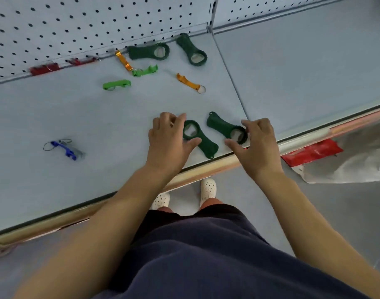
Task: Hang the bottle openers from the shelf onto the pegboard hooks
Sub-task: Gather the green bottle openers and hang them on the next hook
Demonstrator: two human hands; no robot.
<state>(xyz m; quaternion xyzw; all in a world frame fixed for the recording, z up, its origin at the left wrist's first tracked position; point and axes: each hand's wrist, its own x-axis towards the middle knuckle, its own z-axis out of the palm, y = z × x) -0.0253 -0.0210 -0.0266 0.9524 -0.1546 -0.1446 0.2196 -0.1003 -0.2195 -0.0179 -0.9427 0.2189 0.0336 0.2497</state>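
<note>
Two dark green bottle openers lie near the shelf's front edge. My left hand [169,137] pinches the round head of the left one [201,140] between fingers and thumb. My right hand [257,141] curls its fingers and thumb round the ring end of the right one [224,127]. Both openers still rest on the pale blue shelf [120,117]. Farther back lie two more dark green openers [149,51] [191,49], two bright green ones [116,84] [144,71], two orange ones [123,60] [189,83] and a blue one [63,147]. The pegboard [76,24] rises behind the shelf.
Red openers [45,69] lie against the pegboard's base at the left. A second shelf panel [303,72] lies to the right. Below the edge is a red and silver package [327,160]. My feet in white shoes [208,188] stand on the grey floor.
</note>
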